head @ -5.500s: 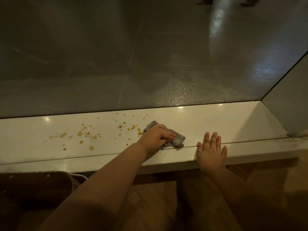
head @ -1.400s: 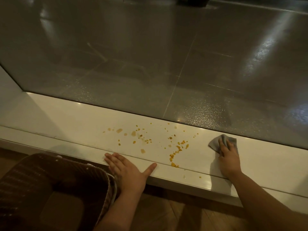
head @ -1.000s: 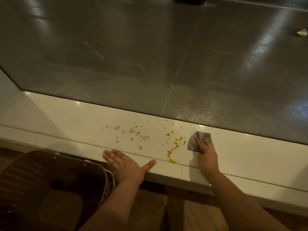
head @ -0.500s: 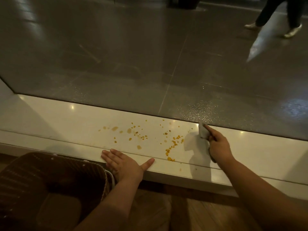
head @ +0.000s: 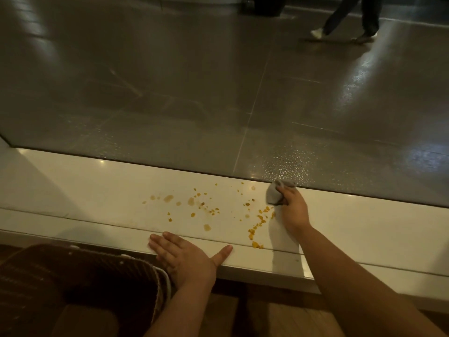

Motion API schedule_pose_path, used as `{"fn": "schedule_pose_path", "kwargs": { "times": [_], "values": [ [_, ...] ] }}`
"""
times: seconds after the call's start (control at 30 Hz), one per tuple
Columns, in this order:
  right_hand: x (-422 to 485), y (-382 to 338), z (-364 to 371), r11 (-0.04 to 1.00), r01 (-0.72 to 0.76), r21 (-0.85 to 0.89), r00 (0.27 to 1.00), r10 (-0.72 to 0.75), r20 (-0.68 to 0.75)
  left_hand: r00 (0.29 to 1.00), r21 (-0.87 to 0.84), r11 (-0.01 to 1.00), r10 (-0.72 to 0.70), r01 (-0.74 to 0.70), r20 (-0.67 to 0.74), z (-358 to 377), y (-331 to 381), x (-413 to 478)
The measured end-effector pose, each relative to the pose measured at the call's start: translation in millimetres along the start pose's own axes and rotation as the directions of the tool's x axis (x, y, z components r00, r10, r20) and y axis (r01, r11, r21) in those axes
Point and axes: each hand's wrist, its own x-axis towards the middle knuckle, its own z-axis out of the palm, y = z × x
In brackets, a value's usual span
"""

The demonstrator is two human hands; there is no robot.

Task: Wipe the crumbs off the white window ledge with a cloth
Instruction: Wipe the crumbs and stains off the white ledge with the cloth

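— What stood below the big glass pane (head: 170, 81)?
— A long white window ledge (head: 85, 190), with a dark brown woven basket (head: 73, 271) below its near edge. The left hand (head: 187, 259) lay flat on that edge, fingers spread and relaxed. The right hand (head: 292, 210) clutched a small bunched grey cloth (head: 273, 194) on the ledge by the glass, orange crumbs (head: 261, 216) scattered just left of it

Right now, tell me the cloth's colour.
Grey, seen in the head view: the cloth held by the right hand.

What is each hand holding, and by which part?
The right hand grips the bunched cloth by its right side. The left hand holds nothing; it lies flat on the ledge.
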Motion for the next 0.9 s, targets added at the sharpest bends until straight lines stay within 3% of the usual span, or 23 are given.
{"fn": "schedule_pose_path", "kwargs": {
  "times": [0.17,0.33,0.5,0.8,0.9],
  "values": [
    [-22,-19,8,0.976,0.033,0.214,0.982,-0.072,0.176,1.000,0.003,1.000,-0.006,0.006,0.004,-1,1,-1],
    [-29,-10,9,0.986,0.108,0.130,0.949,-0.141,0.282,1.000,0.006,1.000,-0.019,0.019,0.023,-5,3,-2],
    [-13,-17,-13,0.986,-0.032,0.161,0.911,-0.037,0.411,1.000,0.003,1.000,-0.007,0.007,0.019,-5,2,-4],
    [24,-49,-3,0.975,0.223,-0.003,0.925,-0.211,0.316,1.000,-0.016,1.000,-0.009,0.009,0.022,-5,4,-4],
    [30,-47,18,0.980,0.200,-0.019,0.931,-0.184,0.317,1.000,-0.018,1.000,-0.006,0.006,0.015,-4,2,-3]
  ]
}}
